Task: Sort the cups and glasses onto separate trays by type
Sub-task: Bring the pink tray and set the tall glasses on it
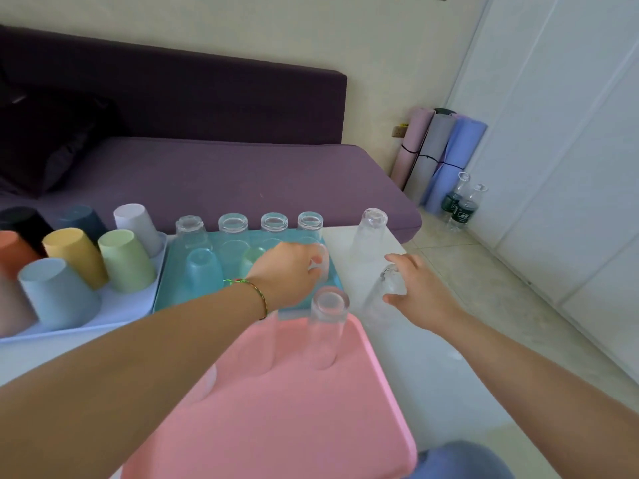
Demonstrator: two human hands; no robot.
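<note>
The left hand (287,271) curls round a short clear glass (320,266) at the teal tray's (173,288) near right corner. The right hand (420,295) grips a tall glass (390,281) on the white table (432,357) (just right of the pink tray (294,409)).

No writing can be read anywhere in the scene. The two water bottles (461,202) standing on the floor (484,271) at the far right, just beside the rolled mats (456,150), carry dark green labels (462,213) with pale marks on them, but the marks are too small and blurred to make out. A small yellow tag (403,125) sits by the wall socket (397,132) left of the mats; whether it bears any words cannot be told.
</note>
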